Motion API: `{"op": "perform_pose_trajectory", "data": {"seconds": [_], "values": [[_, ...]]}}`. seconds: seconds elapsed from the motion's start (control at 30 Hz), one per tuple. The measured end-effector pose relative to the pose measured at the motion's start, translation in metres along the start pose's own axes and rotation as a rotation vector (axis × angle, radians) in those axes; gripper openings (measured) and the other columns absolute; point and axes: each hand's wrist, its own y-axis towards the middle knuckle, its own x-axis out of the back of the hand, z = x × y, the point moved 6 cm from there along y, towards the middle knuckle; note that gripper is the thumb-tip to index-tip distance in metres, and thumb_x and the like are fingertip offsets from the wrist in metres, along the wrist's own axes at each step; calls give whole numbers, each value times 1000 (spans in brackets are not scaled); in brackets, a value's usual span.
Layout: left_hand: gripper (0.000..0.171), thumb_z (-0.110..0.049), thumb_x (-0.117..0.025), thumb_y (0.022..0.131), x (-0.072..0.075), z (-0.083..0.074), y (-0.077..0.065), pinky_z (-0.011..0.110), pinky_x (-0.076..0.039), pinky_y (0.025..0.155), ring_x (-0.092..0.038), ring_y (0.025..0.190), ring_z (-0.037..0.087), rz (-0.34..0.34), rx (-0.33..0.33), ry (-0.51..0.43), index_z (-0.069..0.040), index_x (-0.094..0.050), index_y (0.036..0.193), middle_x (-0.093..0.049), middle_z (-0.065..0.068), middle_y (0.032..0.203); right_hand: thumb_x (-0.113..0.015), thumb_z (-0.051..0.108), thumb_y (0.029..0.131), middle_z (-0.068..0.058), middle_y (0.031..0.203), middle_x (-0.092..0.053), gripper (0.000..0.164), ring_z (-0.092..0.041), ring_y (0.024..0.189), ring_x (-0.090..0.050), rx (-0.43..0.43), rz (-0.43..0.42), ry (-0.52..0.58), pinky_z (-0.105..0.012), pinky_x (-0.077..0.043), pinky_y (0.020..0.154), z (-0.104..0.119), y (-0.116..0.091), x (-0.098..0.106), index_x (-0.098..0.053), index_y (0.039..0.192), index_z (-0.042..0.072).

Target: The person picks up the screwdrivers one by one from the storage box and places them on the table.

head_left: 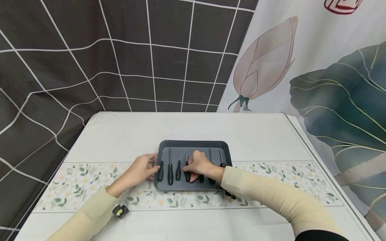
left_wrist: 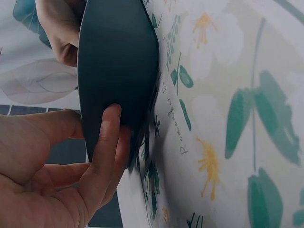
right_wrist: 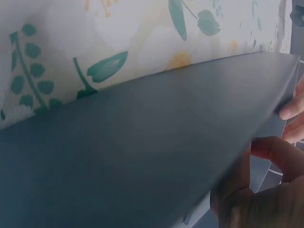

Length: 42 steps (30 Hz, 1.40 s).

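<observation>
A dark grey tray [head_left: 193,143] holds a row of several black-handled screwdrivers, their shafts pointing to the far side. My left hand [head_left: 141,170] grips the tray's left edge, the thumb over the rim beside the leftmost screwdriver [head_left: 161,171]. In the left wrist view, its fingers [left_wrist: 108,135] press on the outer wall. My right hand [head_left: 199,164] reaches over the middle of the tray and pinches the handle of a screwdriver [head_left: 187,175] there. That hand partly covers the neighbouring handles. From the right wrist, the tray wall [right_wrist: 142,128] hides most of the fingers' work.
The tray stands on a white table cover [head_left: 126,134] with a floral band [head_left: 280,174]. A black grid-patterned curtain [head_left: 169,60] hangs behind the table, and a white curtain with plant prints [head_left: 268,67] hangs at the right.
</observation>
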Motion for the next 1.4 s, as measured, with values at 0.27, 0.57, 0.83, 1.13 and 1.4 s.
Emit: {"op": "perform_pose_trajectory", "data": {"seconds": [0.27,0.57,0.83,1.13,1.4], "values": [[56,7,-65,91,0,-3,1,24,-62,54,-69,70,20,7,-4,5,21,-39,139,-57,31,118,-70,-3,87,-21,56,-62,20,-26,44,-65,-42,0,44,-36,-62,47,-1,-4,5,-60,70,-6],[56,7,-64,92,1,-3,1,25,-62,55,-69,71,20,7,7,15,21,-38,140,-57,31,119,-69,-4,89,-23,58,-63,13,-22,42,-64,-44,4,73,-36,-63,49,6,-8,9,-61,79,-6],[57,6,-64,92,1,-2,1,24,-62,55,-70,72,21,6,14,16,20,-38,140,-57,32,120,-66,-3,92,-22,61,-63,10,-16,41,-60,-89,11,149,-36,-63,50,7,-12,16,-57,95,-7],[56,6,-64,93,0,-2,0,24,-62,56,-71,74,22,13,8,7,20,-38,141,-58,32,120,-64,-3,92,-21,63,-62,14,-18,43,-61,-132,29,214,-38,-64,53,7,-18,28,-55,103,-7],[56,6,-64,92,1,-1,1,24,-62,55,-70,71,21,8,5,9,20,-38,140,-58,32,119,-62,-4,92,-16,65,-62,20,-18,45,-61,-134,62,279,-39,-64,55,5,-19,37,-50,107,-7]]}}
